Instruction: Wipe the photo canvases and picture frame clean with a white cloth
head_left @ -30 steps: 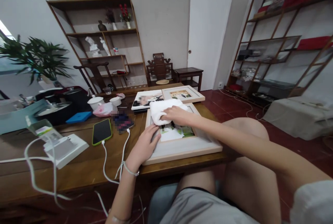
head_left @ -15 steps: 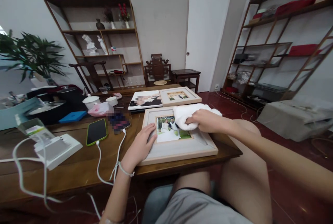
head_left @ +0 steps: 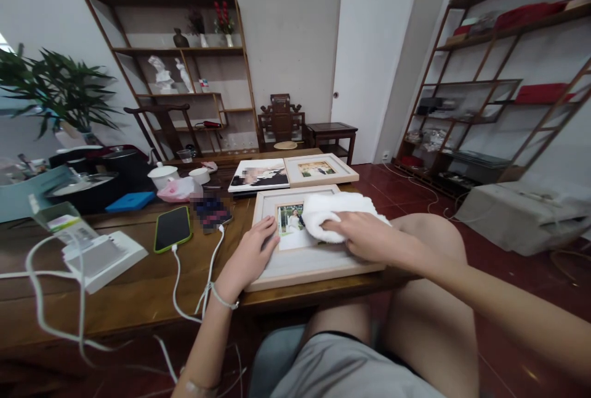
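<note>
A light wooden picture frame (head_left: 318,275) with a wide pale mat lies flat at the table's near edge. Its centre holds a wedding photo (head_left: 290,220), partly covered now. My right hand (head_left: 364,235) grips a bunched white towel (head_left: 339,207) and presses it onto the frame over the photo's right part. On the frame's left side rests my left hand (head_left: 253,250), fingers stretched out and holding nothing. Just beyond lie a second wooden picture frame (head_left: 344,167) and, beside it, a black-and-white photo panel (head_left: 247,167).
On the wooden table (head_left: 133,305) left of me are a green-cased phone (head_left: 173,230), a second phone (head_left: 212,212), white charging cables (head_left: 174,290), a white power strip (head_left: 108,259), a blue box (head_left: 130,201) and a white teapot (head_left: 162,176).
My right hand has drawn the towel a little nearer and to the left, covering more of the photo. My left hand stays on the frame's left side.
</note>
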`<move>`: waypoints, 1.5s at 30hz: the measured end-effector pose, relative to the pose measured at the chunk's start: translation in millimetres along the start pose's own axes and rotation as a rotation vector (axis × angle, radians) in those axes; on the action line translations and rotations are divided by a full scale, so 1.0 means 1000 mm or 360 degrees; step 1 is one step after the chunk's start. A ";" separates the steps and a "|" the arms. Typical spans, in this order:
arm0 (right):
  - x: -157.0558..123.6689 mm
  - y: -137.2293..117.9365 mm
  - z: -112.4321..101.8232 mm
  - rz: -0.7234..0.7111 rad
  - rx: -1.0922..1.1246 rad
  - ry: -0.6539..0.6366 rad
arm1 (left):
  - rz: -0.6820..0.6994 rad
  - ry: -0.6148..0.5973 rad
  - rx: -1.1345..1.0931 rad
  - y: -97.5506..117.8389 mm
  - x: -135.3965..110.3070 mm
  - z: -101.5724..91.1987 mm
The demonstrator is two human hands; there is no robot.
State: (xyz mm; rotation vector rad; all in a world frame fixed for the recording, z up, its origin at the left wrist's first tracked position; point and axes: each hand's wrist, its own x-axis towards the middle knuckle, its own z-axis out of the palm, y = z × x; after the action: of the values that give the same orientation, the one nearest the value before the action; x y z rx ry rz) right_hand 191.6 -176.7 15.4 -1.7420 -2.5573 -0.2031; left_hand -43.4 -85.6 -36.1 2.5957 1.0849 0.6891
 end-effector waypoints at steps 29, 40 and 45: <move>0.039 0.069 -0.001 0.0142 -0.0223 0.0569 | -0.0007 0.0086 0.0063 -0.001 0.000 0.002; 0.033 0.028 0.014 0.0000 -0.0108 0.0002 | -0.0037 0.0042 0.0054 0.001 0.001 0.001; -0.015 -0.001 -0.008 -0.0173 0.0112 -0.0149 | -0.0017 0.0072 0.0040 -0.001 0.000 0.002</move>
State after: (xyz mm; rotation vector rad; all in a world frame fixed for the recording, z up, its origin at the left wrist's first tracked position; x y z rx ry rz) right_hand 195.8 -192.2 21.3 -1.6278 -2.6914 -0.0354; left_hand -42.3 -85.0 -38.0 2.6052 1.1271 0.7402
